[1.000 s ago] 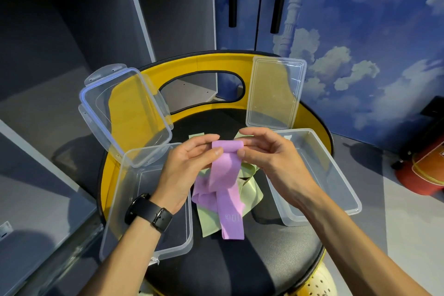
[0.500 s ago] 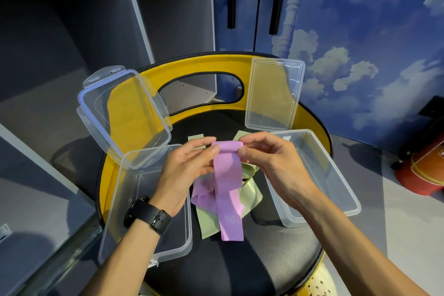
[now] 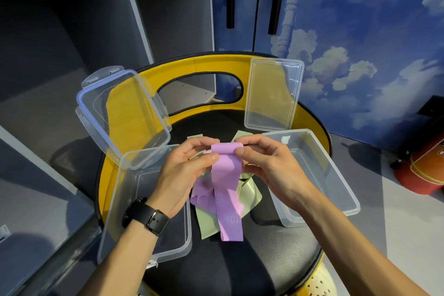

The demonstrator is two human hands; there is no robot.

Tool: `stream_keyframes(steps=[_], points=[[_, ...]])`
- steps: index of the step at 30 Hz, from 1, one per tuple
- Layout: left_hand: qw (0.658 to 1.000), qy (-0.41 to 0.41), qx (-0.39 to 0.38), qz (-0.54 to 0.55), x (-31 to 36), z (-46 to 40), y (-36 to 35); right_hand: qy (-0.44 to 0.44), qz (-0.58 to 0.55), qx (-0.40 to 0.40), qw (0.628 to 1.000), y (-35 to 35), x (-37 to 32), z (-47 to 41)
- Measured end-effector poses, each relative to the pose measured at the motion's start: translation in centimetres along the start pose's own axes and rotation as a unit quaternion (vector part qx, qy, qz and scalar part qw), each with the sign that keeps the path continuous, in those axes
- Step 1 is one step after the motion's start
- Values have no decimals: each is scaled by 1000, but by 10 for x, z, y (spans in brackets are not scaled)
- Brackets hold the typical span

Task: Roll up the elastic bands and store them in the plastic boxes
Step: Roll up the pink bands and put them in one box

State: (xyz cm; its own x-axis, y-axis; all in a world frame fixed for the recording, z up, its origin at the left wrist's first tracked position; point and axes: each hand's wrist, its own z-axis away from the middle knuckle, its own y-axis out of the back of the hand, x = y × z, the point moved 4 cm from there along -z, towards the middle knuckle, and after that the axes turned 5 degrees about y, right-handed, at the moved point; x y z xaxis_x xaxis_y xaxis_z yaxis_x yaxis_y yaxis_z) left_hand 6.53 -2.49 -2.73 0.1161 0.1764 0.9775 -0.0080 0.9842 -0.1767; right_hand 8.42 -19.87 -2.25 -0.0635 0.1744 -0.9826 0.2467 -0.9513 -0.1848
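Observation:
A purple elastic band [image 3: 227, 180] hangs over the black chair seat [image 3: 276, 255], its top end curled into a small roll. My left hand [image 3: 185, 170] pinches the roll's left side and my right hand [image 3: 266, 163] pinches its right side. Beneath it lies a pale green band [image 3: 249, 196], partly hidden. A clear plastic box [image 3: 113, 218] stands at the left under my left wrist, its lid [image 3: 122, 115] propped open. A second clear box [image 3: 326, 175] sits at the right, with its lid [image 3: 274, 94] leaning on the chair back.
The chair has a yellow curved backrest [image 3: 204, 65] with a cut-out. Grey open shelving [image 3: 72, 31] stands at the left and behind. A blue sky-print wall [image 3: 360, 43] is at the right, with a red cylinder [image 3: 422, 170] on the floor.
The rolled top of the purple band has grown slightly as my fingers turned it. Both hands stayed in about the same place over the seat.

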Motion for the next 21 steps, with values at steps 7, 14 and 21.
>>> stream_keyframes(steps=[7,14,21], points=[[999,16,19,-24,-1,0,0,19,-1,-4,1000,1,0,-1],[1000,15,17,-7,-1,-1,2,-7,-25,-13,1000,2,3,-2],[1000,-2,9,-19,-1,-1,4,-24,-3,-4,1000,3,5,-1]])
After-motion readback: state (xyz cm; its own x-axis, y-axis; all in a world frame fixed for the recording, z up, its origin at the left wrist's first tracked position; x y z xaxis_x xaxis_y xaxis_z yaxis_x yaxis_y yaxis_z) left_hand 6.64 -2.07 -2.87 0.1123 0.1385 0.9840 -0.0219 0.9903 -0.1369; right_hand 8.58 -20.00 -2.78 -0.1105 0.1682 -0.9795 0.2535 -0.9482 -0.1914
